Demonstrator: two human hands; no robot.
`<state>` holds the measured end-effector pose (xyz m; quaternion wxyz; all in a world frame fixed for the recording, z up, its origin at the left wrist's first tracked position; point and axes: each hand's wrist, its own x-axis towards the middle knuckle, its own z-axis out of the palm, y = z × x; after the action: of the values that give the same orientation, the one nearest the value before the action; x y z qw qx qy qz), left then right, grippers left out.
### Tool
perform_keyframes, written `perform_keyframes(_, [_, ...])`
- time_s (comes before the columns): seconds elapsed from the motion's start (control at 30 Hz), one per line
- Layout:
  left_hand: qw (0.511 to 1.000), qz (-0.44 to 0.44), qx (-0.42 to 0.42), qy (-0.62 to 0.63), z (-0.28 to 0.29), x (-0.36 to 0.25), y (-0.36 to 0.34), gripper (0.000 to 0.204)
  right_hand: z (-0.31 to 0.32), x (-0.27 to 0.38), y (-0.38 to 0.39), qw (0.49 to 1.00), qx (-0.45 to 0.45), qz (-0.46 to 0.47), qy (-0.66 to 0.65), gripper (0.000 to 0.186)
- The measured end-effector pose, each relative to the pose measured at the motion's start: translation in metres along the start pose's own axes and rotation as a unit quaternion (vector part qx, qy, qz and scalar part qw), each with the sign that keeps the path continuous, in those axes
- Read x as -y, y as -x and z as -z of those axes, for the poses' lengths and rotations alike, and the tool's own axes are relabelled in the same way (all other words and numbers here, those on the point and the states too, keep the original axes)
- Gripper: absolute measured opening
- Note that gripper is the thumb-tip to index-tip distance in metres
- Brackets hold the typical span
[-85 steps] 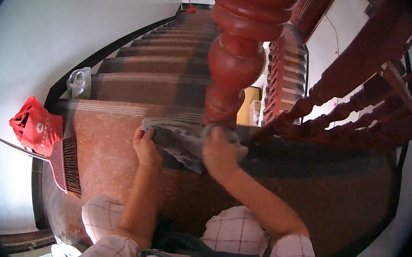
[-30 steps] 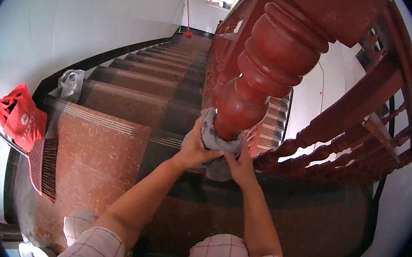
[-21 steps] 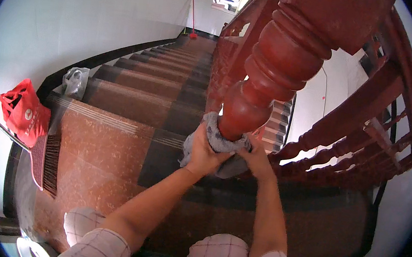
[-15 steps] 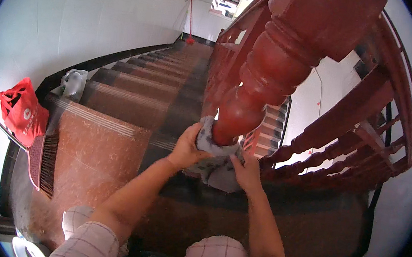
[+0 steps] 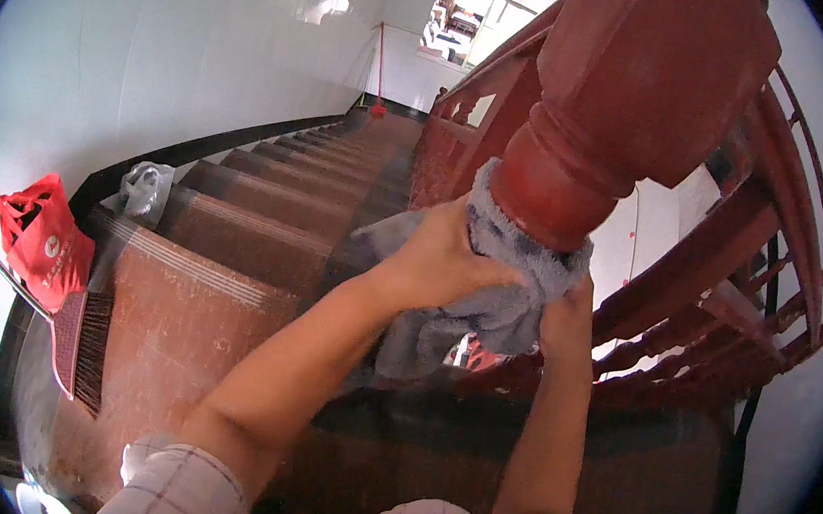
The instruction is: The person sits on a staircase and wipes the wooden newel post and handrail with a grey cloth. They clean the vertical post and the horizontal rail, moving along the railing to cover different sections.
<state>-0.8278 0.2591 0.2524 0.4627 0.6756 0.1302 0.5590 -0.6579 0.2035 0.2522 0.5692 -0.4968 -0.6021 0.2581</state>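
A grey fluffy cloth [image 5: 522, 254] is wrapped around the turned neck of a dark red wooden newel post [image 5: 640, 90]. My left hand [image 5: 446, 261] grips the cloth on the post's left side, its thumb laid across the front. On the right side my right hand [image 5: 569, 314] presses the cloth against the post; its fingers are partly hidden behind the cloth and post. Loose folds of the cloth hang below and to the left of my left hand. The lower part of the post is covered by cloth and hands.
Brown stairs [image 5: 269, 182] descend ahead along a white wall [image 5: 183, 42]. At left are a red bag [image 5: 47, 239], a broom [image 5: 81, 348] and a clear plastic bag [image 5: 146, 191]. Red balusters [image 5: 652, 358] run off to the right. A red-handled broom [image 5: 381, 73] leans at the stairs' far end.
Both hands have slid the cloth up the post, from its narrow lower part to the neck below the square block. More of the cloth now hangs loose at the left.
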Motion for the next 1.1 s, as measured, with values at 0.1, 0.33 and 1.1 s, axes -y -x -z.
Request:
perform_keyframes(0.1, [0.993,0.074,0.091,0.032,0.024,0.002,-0.010,0.054,0.002,-0.010,-0.011,0.998,0.015,0.008,-0.057,0.052])
perform_keyframes(0.33, [0.966,0.153,0.207,0.035,0.055,0.015,-0.034,0.035,0.008,-0.042,-0.028,0.993,0.014,0.047,0.105,0.057])
perform_keyframes(1.1, [0.993,0.040,-0.110,-0.022,0.004,0.007,0.046,0.033,-0.013,-0.014,0.027,0.995,-0.048,0.014,0.081,0.045])
